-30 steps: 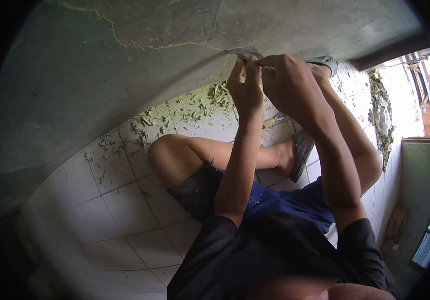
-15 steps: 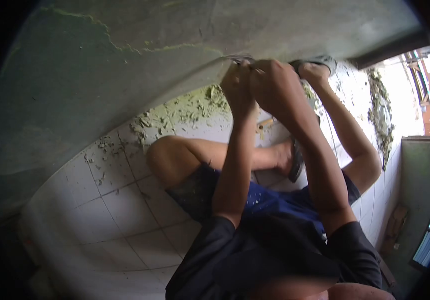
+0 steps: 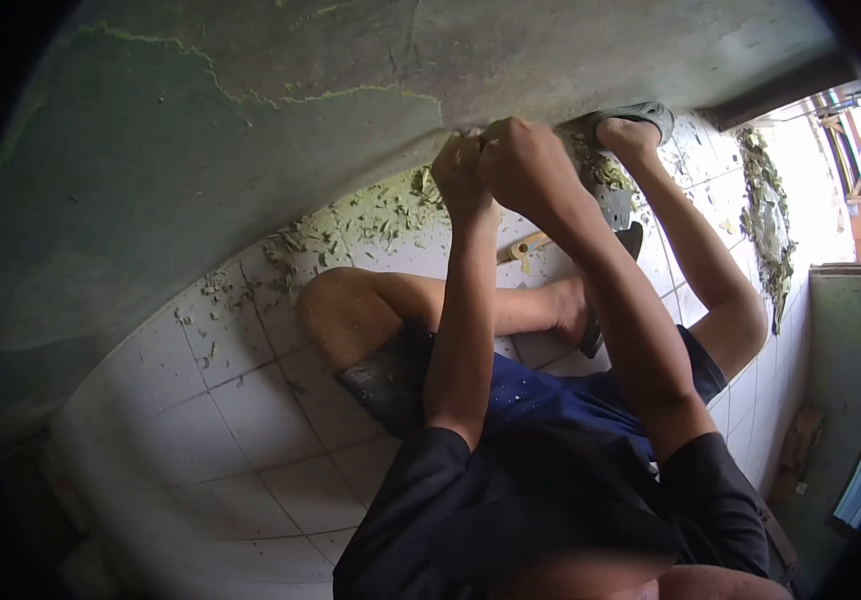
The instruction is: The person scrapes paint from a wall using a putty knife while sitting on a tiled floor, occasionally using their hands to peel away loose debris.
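Note:
My left hand (image 3: 462, 176) is closed in a fist, close to the grey-green wall (image 3: 281, 140). Pressed beside it, my right hand (image 3: 528, 165) is closed too, its knuckles facing up. Whatever the two fists grip is hidden behind the fingers. Above them a jagged yellowish edge of peeling paint (image 3: 321, 97) runs across the wall. Loose paint flakes (image 3: 381, 215) lie on the floor along the wall's base, below the hands.
On the white tiled floor (image 3: 261, 430), a tool with a yellow-orange handle (image 3: 525, 247) lies between my bent legs. My foot wears a grey clog (image 3: 651, 117) near the wall. More debris (image 3: 766, 215) is heaped at right, near a bright opening.
Both fists have shifted slightly left and down in the view, staying together. More of the yellow-orange handle and the floor beside it shows now.

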The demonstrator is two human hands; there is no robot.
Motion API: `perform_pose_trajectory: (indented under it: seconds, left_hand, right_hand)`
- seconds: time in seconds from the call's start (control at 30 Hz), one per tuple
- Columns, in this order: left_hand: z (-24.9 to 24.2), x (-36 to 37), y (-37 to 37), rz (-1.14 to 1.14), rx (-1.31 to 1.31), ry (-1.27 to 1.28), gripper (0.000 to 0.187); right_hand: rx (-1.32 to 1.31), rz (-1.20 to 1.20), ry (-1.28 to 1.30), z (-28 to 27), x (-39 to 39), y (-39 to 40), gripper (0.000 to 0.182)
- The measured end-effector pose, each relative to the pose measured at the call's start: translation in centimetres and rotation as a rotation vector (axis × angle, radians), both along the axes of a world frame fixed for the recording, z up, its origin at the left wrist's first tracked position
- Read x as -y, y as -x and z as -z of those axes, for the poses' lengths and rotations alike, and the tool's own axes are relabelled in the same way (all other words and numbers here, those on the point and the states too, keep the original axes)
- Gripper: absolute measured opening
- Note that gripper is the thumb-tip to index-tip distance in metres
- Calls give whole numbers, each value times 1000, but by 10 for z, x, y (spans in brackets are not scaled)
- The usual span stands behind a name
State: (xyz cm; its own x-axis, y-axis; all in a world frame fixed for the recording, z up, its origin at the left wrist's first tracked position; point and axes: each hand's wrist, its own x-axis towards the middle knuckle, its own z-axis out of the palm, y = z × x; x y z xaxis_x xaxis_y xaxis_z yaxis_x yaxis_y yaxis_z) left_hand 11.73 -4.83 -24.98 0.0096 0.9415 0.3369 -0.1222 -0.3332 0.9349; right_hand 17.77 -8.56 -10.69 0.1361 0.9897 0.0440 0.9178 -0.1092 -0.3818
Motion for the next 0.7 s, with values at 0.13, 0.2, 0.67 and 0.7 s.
perform_pose_trajectory:
  seconds: [0.13, 0.2, 0.67, 0.7]
  left_hand:
    - [-43, 21, 4, 85, 520, 266, 26]
    - [-42, 16, 10, 132, 506, 279, 23]
    - [-80, 24, 2, 54, 564, 301, 23]
    - [-85, 25, 3, 45, 610, 332, 24]
  right_hand:
    - [-116, 97, -101, -19, 29, 18, 25]
    - [-126, 90, -94, -23, 25, 14, 26]
    - [-30, -18, -97, -51, 9, -6, 27]
    - [-19, -39, -42, -58, 5, -7, 28]
